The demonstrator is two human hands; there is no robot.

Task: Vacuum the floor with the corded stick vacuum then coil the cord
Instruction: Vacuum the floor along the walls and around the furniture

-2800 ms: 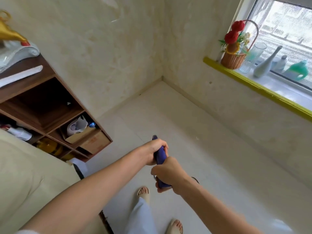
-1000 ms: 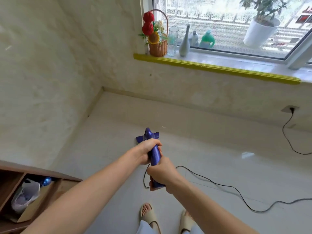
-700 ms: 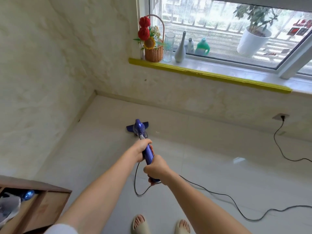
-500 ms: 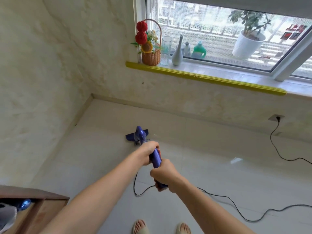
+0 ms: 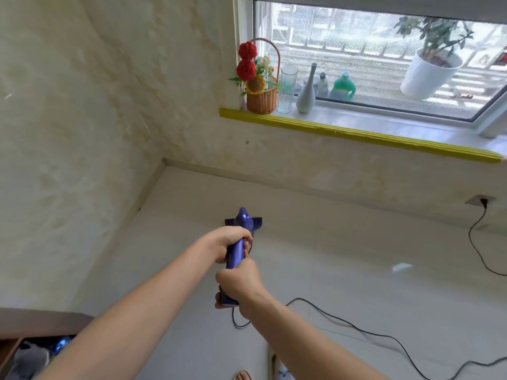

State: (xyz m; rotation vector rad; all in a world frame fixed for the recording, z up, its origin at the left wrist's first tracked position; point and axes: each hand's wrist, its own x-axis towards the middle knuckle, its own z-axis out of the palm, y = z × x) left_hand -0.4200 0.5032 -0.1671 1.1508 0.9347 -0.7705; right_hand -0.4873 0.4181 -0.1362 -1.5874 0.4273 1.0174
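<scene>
Both hands grip the blue stick vacuum [image 5: 238, 252]: left hand [image 5: 230, 244] farther up the handle, right hand [image 5: 238, 286] at its near end. Since half a second ago the floor head [image 5: 243, 221] has been drawn back from the far wall, indicating a return stroke. The cord [image 5: 365, 329] trails right, still plugged in; coiling is not yet due.

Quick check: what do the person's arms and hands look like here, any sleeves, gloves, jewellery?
Both forearms are bare up to the frame edge, no sleeves in view. The left hand and right hand wear no gloves; no rings, watch or bracelet show on the visible sides.
</scene>
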